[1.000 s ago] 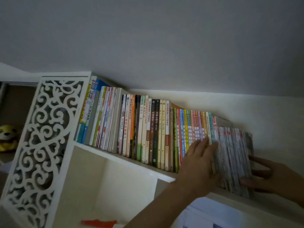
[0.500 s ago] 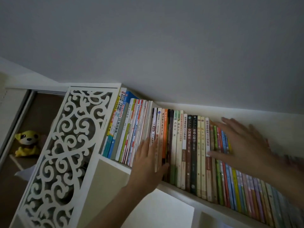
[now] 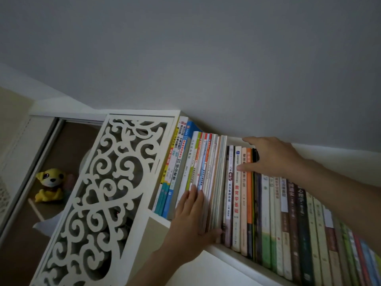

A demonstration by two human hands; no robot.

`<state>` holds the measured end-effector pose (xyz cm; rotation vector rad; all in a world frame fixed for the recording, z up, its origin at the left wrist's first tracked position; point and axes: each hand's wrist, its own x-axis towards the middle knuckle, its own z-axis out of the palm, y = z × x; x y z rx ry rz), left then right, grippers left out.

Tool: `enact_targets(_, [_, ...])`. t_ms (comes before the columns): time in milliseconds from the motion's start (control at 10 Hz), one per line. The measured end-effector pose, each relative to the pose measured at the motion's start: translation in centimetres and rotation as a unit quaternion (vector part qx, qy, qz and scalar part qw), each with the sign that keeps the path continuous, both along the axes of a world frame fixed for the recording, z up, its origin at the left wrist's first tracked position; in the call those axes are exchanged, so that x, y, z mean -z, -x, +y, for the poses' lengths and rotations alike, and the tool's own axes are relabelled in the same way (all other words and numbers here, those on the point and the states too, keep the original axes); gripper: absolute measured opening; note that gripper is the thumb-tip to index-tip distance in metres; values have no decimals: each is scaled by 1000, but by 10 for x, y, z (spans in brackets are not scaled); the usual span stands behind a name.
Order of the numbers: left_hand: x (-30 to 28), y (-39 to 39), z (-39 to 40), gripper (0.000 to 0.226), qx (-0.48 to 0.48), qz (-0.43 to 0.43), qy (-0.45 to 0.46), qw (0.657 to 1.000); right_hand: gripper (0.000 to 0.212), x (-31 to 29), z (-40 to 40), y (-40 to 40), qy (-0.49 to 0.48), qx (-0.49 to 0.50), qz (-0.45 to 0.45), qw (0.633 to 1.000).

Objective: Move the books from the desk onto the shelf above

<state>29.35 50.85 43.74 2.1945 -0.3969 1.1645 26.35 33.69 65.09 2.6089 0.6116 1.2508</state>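
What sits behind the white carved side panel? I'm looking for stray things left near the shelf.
Past the carved panel, a yellow plush dog sits on a brown surface, with something pale beside it, too unclear to name. The fretwork covers the rest.

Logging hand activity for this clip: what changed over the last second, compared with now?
Both hands left the bundle of thin books at the right end of the row and moved left along the spines. The left hand now presses flat on the thin books near the carved side panel; the right hand lies open over the spine tops beside it. Neither grips anything. The row of books still stands on the shelf, and the yellow plush toy is unmoved.
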Motion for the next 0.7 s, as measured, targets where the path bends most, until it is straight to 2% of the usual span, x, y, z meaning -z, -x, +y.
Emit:
enact_targets(100, [-1,6,20,81,-10,-43,38,998,82,5,16,-10,6,-17,-12,1000])
enact_targets(200, [5,-2,42,91,-80,-74,61,992,100,13,35,-20,63,5,-74,995])
enact_targets(300, [9,-12,54,110,-47,5,95,994,114,18,48,-28,56,6,-68,996])
enact_targets(400, [11,-16,52,111,-44,14,97,994,111,18,52,-32,35,-5,-47,998])
enact_targets(500, [2,-6,59,104,-40,43,82,995,113,17,49,-26,53,16,-40,998])
enact_targets(600, [-18,22,68,75,-19,101,38,994,105,21,36,0,63,-6,-39,997])
enact_targets(700, [-44,77,80,45,-8,79,-5,997,71,25,-10,66,21,-141,20,990])
